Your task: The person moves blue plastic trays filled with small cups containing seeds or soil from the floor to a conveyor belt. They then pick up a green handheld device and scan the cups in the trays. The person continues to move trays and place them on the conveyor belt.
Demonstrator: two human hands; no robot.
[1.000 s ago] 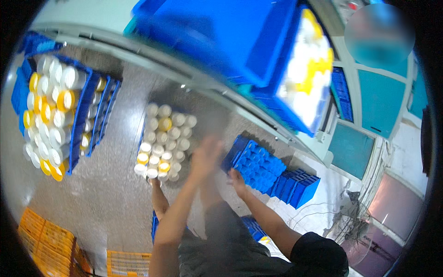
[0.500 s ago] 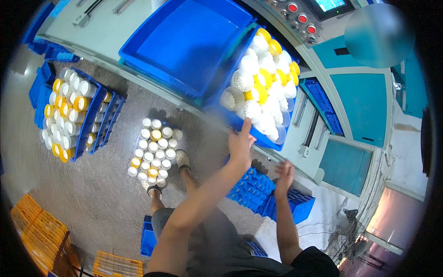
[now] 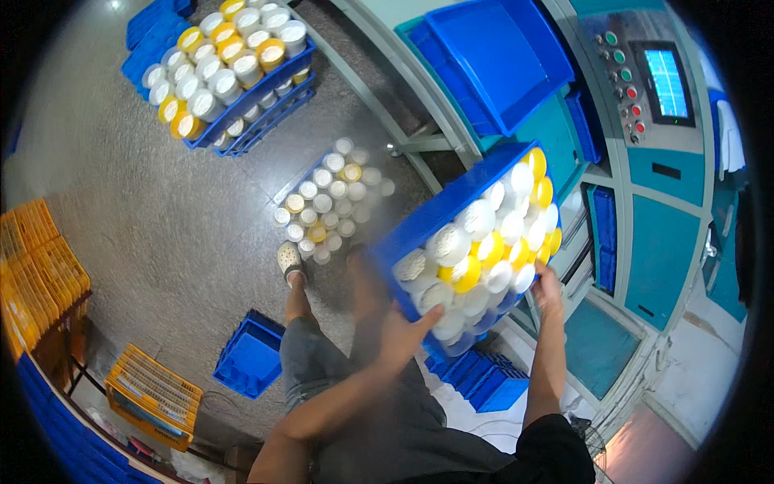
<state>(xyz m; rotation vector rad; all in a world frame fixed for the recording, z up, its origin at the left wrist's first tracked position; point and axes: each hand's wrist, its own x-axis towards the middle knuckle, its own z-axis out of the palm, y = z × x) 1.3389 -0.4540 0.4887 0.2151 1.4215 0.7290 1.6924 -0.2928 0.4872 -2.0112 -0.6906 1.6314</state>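
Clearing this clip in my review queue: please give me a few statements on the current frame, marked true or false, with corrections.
1. The left hand and the right hand both hold a blue crate. True.
2. That crate contains only yellow cups. False: white cups sit among the yellow cups.
3. The screen is dark. False: the screen is lit.
4. A light clog is near the floor containers. True.
5. Orange crates are at the picture's right. False: the orange crates are at its left.

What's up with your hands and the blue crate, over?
Left hand, right hand: both holding crate. White and yellow tubs fill it. Floor tubs near shoe.
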